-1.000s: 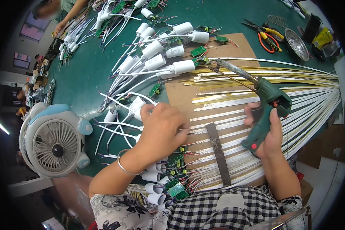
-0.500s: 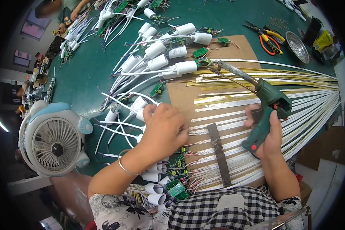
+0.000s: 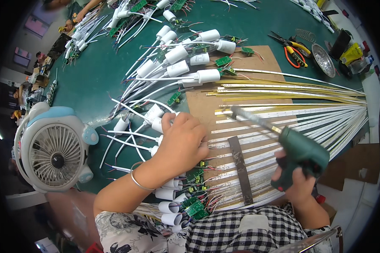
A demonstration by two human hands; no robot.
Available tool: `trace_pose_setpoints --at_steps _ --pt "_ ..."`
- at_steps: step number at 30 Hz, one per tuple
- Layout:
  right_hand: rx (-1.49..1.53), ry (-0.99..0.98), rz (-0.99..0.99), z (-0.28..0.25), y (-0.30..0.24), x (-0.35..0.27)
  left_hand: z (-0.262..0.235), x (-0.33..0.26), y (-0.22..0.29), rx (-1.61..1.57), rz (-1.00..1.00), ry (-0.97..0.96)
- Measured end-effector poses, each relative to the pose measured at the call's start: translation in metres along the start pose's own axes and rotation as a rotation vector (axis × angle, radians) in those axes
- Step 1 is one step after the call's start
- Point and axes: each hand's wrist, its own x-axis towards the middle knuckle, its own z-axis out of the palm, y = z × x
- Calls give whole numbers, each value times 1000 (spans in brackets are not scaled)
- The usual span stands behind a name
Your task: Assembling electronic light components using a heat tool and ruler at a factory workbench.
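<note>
My right hand (image 3: 300, 185) grips the handle of a green soldering gun (image 3: 305, 152), whose long metal barrel points up and left over the LED strips (image 3: 257, 138). Motion smears gun and hand slightly. My left hand (image 3: 182, 141) is closed at the left ends of the strips. Its thumb and forefinger pinch thin wires (image 3: 214, 146) beside a strip end; the grip itself is mostly hidden. Under and behind that hand lie white lamp bases (image 3: 154, 113) with white cables. Small green circuit boards (image 3: 195, 208) and more white bases (image 3: 171, 219) lie below my left wrist.
A dark flat bar (image 3: 240, 170) lies across the strips on a brown board (image 3: 266, 59). A blue-white fan (image 3: 55, 147) stands left. Pliers (image 3: 295, 52) and a metal dish (image 3: 323, 60) lie at the far right. Another person's arm (image 3: 88, 9) shows far left.
The soldering gun has dropped lower and nearer to me, its tip leaving the upper strips. My right hand went down with it. My left hand holds nearly the same place.
</note>
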Motion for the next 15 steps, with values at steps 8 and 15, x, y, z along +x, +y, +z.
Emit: trace_pose_setpoints --at_steps 8,15 --pt "-249 -103 156 8 -5 -26 0 0 0 -4 -4 -20" --pt "-315 -93 107 12 1 -24 2 0 -1 -16 -2 -18"
